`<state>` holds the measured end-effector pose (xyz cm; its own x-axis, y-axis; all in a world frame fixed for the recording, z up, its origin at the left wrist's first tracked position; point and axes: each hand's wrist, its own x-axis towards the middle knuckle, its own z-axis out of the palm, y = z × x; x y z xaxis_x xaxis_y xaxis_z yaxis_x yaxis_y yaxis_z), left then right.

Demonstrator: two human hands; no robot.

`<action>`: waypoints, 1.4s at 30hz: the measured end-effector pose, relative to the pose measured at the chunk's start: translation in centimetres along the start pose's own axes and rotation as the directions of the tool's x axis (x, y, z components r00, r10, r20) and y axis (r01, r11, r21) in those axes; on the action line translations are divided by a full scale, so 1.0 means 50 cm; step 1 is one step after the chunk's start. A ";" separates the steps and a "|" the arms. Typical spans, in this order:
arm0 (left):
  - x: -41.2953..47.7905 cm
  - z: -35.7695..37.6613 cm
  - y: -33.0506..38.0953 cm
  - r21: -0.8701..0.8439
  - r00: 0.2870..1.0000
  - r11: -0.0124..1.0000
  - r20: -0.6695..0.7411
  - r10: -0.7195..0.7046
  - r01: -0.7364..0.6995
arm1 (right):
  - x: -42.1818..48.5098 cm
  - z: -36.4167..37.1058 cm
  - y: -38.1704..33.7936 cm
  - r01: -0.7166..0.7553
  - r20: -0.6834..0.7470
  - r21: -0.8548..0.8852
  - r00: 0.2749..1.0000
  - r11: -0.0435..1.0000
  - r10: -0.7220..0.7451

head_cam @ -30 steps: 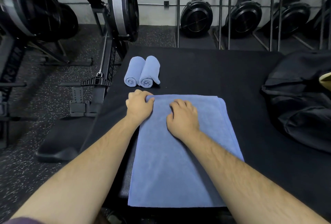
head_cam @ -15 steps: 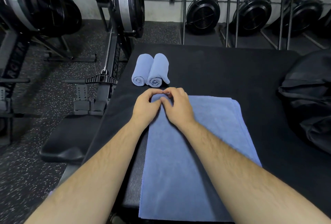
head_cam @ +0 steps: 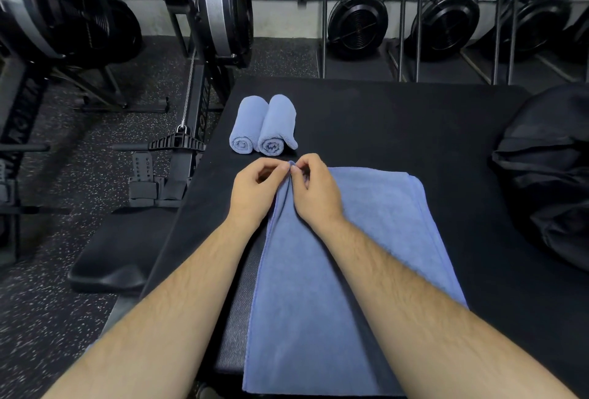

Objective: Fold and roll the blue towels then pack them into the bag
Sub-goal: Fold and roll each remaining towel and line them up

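Risk here is mostly that far-left corner of the flat towel (head_cam: 350, 239): your left hand (head_cam: 255, 194) and right hand (head_cam: 314, 193) are both pinched shut on that one little bit of cloth, fingertips nearly touching, so if you pull up or start rolling from there the folded layers will probably slide apart and the roll comes out crooked, since nothing is pinning the right side. It also hangs over the near edge of the black mat (head_cam: 398, 118), so a tug could drag it off toward you. The towel itself looks soft and fuzzy, folded into a long strip running from the near edge toward the middle, right layers slightly offset. Two rolled towels (head_cam: 263, 126) sit touching side by side near the mat's left edge, just beyond your hands. The black bag (head_cam: 548, 175) slumps at the right edge, well apart.
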<state>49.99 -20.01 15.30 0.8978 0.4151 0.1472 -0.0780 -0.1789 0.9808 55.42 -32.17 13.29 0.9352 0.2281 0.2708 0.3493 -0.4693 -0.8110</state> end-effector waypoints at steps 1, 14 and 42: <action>-0.002 0.000 0.001 -0.007 1.000 1.000 -0.012 0.007 -0.007 | 0.001 0.002 0.001 0.014 -0.006 0.002 1.000 1.000 -0.014; 0.007 0.006 -0.013 0.134 0.992 0.990 -0.127 -0.022 0.039 | 0.027 -0.028 0.007 0.131 0.117 -0.346 0.988 0.929 -0.096; 0.014 0.012 -0.023 0.303 0.987 0.950 -0.159 -0.022 0.070 | 0.030 -0.305 0.175 -0.393 -0.143 -0.337 0.920 0.856 0.366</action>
<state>50.99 -20.05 14.19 0.8190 0.5553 0.1444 0.1198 -0.4117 0.9034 60.74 -48.96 14.51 0.9961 -0.0839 0.0259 -0.0493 -0.7786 -0.6256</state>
